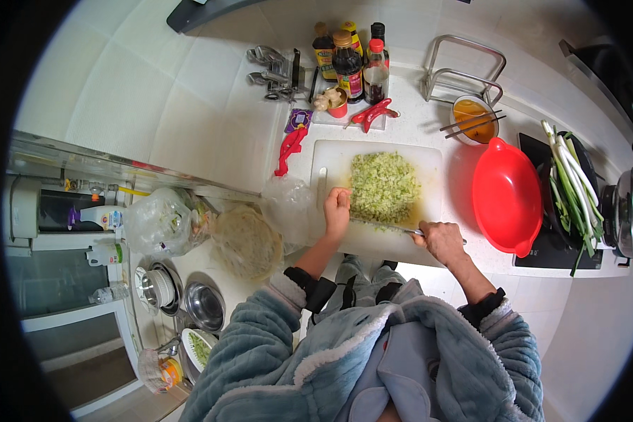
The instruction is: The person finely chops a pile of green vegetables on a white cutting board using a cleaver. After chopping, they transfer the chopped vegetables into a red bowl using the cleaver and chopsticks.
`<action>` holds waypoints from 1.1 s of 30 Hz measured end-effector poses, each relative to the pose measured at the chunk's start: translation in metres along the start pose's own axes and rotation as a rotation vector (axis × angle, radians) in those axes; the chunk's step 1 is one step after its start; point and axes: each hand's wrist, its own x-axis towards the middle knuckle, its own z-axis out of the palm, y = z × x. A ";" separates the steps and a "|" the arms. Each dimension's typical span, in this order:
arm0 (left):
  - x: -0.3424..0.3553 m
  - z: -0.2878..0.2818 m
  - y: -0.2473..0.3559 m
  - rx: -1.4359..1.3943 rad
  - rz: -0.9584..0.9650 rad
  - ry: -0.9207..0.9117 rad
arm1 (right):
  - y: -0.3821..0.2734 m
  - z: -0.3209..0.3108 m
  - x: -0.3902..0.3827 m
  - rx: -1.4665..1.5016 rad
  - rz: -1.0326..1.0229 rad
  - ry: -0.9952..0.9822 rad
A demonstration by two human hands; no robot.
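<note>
A heap of finely chopped pale-green vegetable (385, 186) lies on a white cutting board (330, 158). My right hand (443, 241) is closed round the handle of a kitchen knife (387, 225), at the board's near right edge. The knife's blade lies low along the near side of the heap, pointing left. Just left of the heap is my left hand (337, 209), its fingers curled closed over the board, with nothing visible in them.
Right of the board stands a red plastic basin (506, 197); behind it, a bowl of beaten egg (475, 121) carries chopsticks. Green onions (573, 183) lie at far right. Sauce bottles (348, 67) and red chillies (374, 114) sit behind. Plastic bags (246, 243) are at left.
</note>
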 end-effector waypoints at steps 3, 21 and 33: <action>-0.018 0.000 -0.018 0.049 -0.022 0.024 | 0.007 0.023 -0.006 -0.008 -0.028 -0.037; 0.039 0.026 -0.015 0.181 0.145 0.107 | 0.028 0.020 0.036 -0.053 -0.006 0.046; 0.059 0.024 -0.017 0.122 0.097 0.064 | 0.035 0.020 0.052 -0.105 -0.016 0.139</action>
